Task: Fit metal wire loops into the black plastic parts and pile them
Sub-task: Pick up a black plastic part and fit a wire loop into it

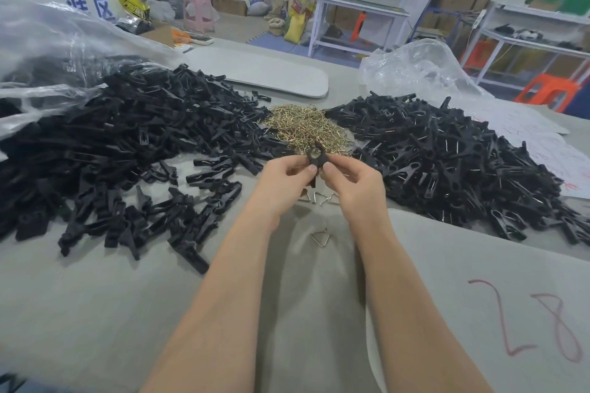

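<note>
My left hand (284, 177) and my right hand (349, 179) together pinch one black plastic part (315, 157), held upright over the table with its ring end on top. Behind it lies a heap of brass-coloured wire loops (306, 129). A large pile of black parts (127, 137) spreads on the left. Another pile of black parts with wire showing in them (447, 163) lies on the right. Several loose wire loops (320, 238) rest on the grey table below my hands. Whether a loop sits in the held part is hidden by my fingers.
A clear plastic bag (48, 41) covers the far left pile, another bag (418, 70) lies at the back right. A grey oval board (265, 73) sits behind the heaps. A grey sheet marked "28" (510, 313) lies near right. Shelves, stools and cartons stand beyond the table.
</note>
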The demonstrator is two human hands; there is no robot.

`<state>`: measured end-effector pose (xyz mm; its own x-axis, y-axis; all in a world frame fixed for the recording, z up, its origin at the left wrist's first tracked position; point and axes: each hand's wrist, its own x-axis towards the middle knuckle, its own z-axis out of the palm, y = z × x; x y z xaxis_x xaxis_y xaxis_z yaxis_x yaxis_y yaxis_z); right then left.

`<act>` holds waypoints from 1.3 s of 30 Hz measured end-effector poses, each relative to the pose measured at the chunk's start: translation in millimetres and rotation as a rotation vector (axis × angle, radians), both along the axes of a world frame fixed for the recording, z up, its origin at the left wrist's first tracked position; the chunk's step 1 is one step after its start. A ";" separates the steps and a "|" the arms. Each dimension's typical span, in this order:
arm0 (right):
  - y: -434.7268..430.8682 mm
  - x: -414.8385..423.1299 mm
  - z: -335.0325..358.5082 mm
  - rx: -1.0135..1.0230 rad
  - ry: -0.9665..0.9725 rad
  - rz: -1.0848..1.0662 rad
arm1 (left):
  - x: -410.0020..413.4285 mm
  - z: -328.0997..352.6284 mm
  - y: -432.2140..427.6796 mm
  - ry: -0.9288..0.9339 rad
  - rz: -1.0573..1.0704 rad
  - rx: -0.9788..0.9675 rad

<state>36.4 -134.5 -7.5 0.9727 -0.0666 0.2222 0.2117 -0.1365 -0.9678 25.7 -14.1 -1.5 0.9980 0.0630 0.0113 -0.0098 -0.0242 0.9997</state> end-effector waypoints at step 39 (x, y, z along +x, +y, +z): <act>-3.6 2.6 0.3 -0.022 -0.027 -0.018 | 2.4 -2.4 -2.4 0.014 -0.023 -0.011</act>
<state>39.0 -138.1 -7.3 0.9649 -0.0789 0.2504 0.2354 -0.1616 -0.9584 28.2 -16.5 -3.9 0.9992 0.0400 -0.0030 0.0036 -0.0134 0.9999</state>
